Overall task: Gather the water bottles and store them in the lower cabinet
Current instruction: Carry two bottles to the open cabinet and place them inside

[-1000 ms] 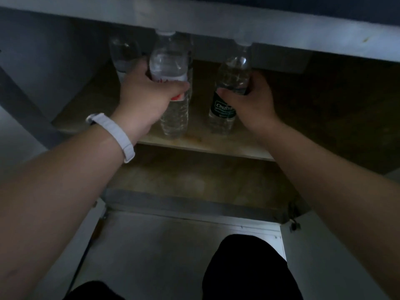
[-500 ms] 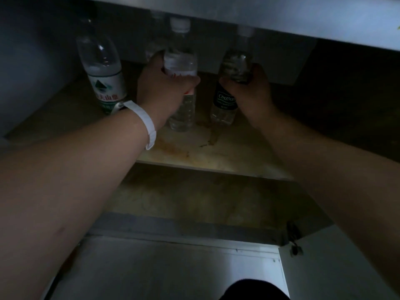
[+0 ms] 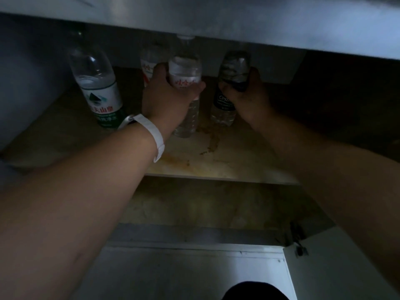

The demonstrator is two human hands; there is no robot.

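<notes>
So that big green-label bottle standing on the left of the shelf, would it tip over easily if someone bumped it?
Probably fairly easily. The green-label bottle is tall and narrow and already looks tilted. Its upper part looks empty, so it is likely lighter than a full one. The clear plastic would likely flex, not break, and being round it might roll once down.

Home kitchen, likely: dim lower cabinet point(image 3: 216, 204) under a counter point(image 3: 216, 16), stained wooden shelf point(image 3: 207, 161), white door point(image 3: 337, 267) with hinge.

Left hand point(image 3: 166, 100) and right hand point(image 3: 249, 98) each clasp a bottle on the cabinet shelf point(image 3: 227, 161).
</notes>
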